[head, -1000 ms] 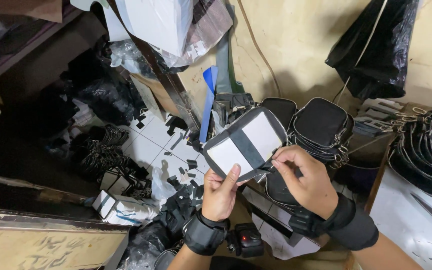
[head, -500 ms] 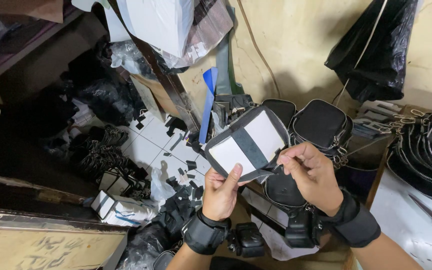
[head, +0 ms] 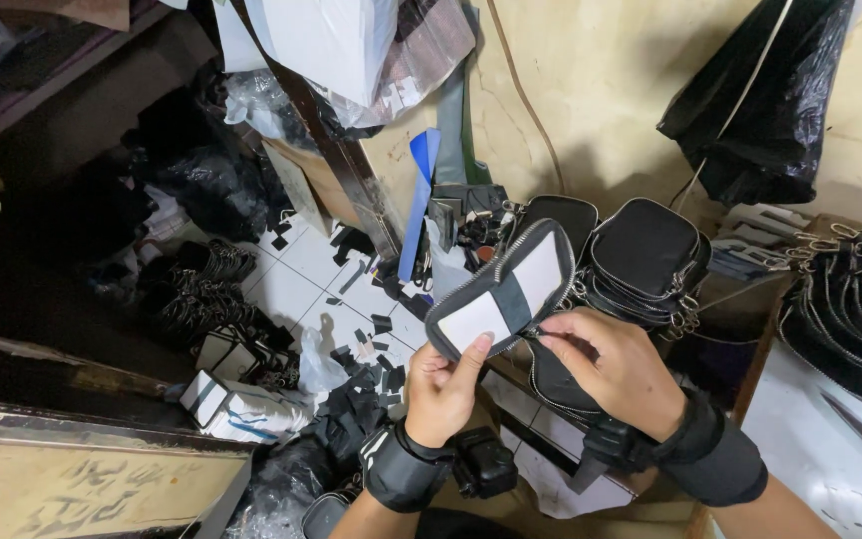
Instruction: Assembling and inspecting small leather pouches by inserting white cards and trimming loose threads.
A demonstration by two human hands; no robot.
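Here we are at the pouch panel (head: 503, 292), a rounded grey piece with white facing, a dark band across it and a zipper running round its rim, held up in front of the wall. The left hand (head: 443, 387) grasps it from below, thumb pressed flat on the white facing. The right hand (head: 611, 367) comes in from the right of the panel, fingertips pinched at the zipper edge on its lower side; whether there is a slider or just the tape between them, I cannot tell, it is too small and the fingers cover it.

How far along? My read: the zipper already lies along most of the rim, and the stretch by the right fingers looks like the part being worked. The back of the panel is hidden, so what is left there is anyone's guess.

Behind the panel sit finished black pouches (head: 643, 250) against the wall, and further right of it more black bags (head: 850, 309), cut off by the frame edge. Left of and below the panel, black offcuts (head: 363, 349) litter the white floor tiles. Above and right of it hangs a black plastic bag (head: 755, 110). Both wrists wear dark straps.
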